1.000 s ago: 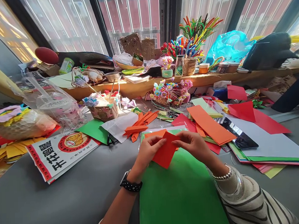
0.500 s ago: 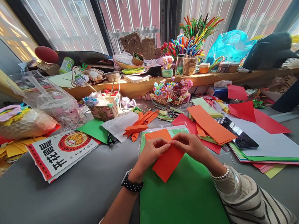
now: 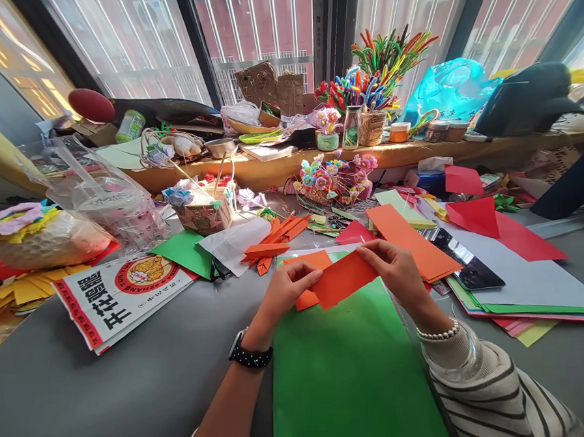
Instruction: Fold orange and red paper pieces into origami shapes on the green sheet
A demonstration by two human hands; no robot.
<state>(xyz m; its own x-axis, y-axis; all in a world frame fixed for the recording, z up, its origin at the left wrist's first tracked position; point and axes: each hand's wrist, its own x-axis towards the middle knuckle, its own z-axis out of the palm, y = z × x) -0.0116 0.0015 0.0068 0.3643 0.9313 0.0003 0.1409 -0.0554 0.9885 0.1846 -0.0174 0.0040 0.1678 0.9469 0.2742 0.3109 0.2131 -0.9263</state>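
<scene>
An orange paper rectangle (image 3: 347, 279) is stretched between my two hands, tilted up toward the right. My left hand (image 3: 290, 287) pinches its left end between thumb and fingers. At its upper right corner, my right hand (image 3: 390, 265) grips the paper the same way. Beneath it lies a green sheet (image 3: 350, 385), with another orange paper piece (image 3: 307, 262) resting on its far end, partly hidden by the held one. Folded orange paper strips (image 3: 276, 240) are piled just beyond my left hand. Right of my right hand lie longer orange strips (image 3: 413, 241).
A phone (image 3: 470, 261) rests on stacked coloured paper (image 3: 535, 284) at the right. To the left lies a printed white paper bag (image 3: 124, 296). Behind stand a decorated basket (image 3: 206, 216), a bunch of small craft flowers (image 3: 334, 180) and a cluttered sill with pipe cleaners (image 3: 363, 87).
The orange paper has been lifted and turned from pointing toward me to lying crosswise. My hands have moved apart to its two ends, uncovering more of the orange piece below.
</scene>
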